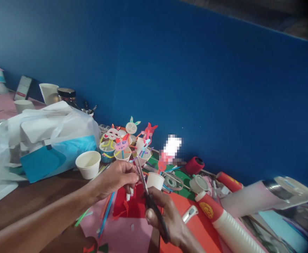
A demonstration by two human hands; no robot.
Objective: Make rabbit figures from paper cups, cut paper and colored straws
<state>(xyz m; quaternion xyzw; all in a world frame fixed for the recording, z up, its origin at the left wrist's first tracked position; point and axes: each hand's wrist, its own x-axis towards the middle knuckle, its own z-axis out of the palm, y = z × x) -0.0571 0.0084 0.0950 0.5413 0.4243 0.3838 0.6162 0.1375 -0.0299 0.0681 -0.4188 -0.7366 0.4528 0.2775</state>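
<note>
My right hand [164, 214] grips black-handled scissors [155, 212], their narrow blades pointing up and slightly left, a little apart. Close to the blades on the left, my left hand [119, 175] is pinched; what its fingertips hold is too small to make out. Below both hands lie red paper [138, 203] and pink paper [127, 235] with small scraps. Just behind the scissors stands a white paper cup [155, 180] with a red figure in it. More cups with paper animal-faced figures [122, 144] stand behind my left hand.
A plastic bag [74, 123] with blue card and an empty white cup [88, 164] are at left. To the right lie a box cutter [190, 213], orange paper [203, 228], a stack of cups [233, 225] and a red spool [194, 165]. A blue wall rises behind.
</note>
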